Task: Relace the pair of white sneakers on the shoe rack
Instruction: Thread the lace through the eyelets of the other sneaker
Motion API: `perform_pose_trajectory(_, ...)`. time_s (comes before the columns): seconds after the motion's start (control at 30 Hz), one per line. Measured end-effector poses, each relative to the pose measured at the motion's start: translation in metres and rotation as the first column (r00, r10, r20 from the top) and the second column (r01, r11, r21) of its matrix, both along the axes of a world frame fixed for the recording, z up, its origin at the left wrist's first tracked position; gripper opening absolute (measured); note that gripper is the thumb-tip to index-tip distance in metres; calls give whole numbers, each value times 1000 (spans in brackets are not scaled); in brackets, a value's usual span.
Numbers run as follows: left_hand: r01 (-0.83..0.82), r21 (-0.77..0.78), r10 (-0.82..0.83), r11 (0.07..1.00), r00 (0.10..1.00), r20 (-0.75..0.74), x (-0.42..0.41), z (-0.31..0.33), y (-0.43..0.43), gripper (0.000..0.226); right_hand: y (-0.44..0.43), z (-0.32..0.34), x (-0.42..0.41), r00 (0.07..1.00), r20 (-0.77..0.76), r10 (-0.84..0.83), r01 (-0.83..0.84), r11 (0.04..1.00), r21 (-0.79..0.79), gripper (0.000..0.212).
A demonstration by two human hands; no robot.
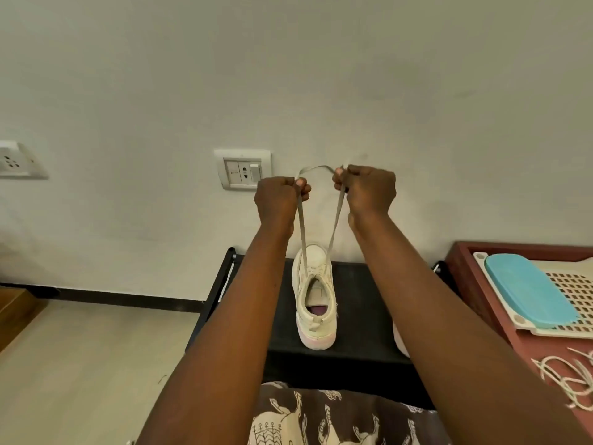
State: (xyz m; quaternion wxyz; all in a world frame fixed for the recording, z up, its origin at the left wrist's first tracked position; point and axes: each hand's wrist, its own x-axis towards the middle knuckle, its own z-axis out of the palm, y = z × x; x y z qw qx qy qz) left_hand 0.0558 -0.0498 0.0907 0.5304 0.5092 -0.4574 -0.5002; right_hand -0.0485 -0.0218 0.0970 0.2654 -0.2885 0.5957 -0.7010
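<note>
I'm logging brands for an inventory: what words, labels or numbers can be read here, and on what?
No text can be read.
Switch plate: faint mark on its left module, too blurred to read.
White sneaker: no legible brand; insole patch too small to tell.

My left grip [278,200] and right grip [370,191] each pinch a strand of the lace [302,231], taut above the white sneaker [316,300] on the shoe rack [359,300]; apparently a second sneaker [400,343] behind my arm.
</note>
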Motion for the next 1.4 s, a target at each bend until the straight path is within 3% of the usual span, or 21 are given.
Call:
perform_pose_trajectory(0.17,8,-117,-3,993,999,38,-8,52,4,26,-3,63,-5,967,-253,-23,26,1000,7,7)
perform_pose_trajectory(0.3,27,-211,-15,977,998,59,-13,81,8,19,1,88,-7,891,-453,-18,44,998,45,9)
perform_pose_trajectory(0.63,168,-240,-127,956,976,179,-15,83,16,10,16,93,-13,925,-371,81,-93,996,-16,13)
perform_pose_trajectory(0.83,163,-268,-107,949,971,214,-21,88,15,9,16,92,-18,890,-455,38,-84,993,-81,14)
perform_pose_trajectory(1.17,213,-307,-109,927,940,323,-25,86,12,7,11,82,-20,926,-377,-19,-48,985,-168,15)
perform_pose_trajectory(1.4,201,-322,-78,925,931,356,-22,80,3,7,3,81,-19,904,-427,-13,-54,988,-145,10)
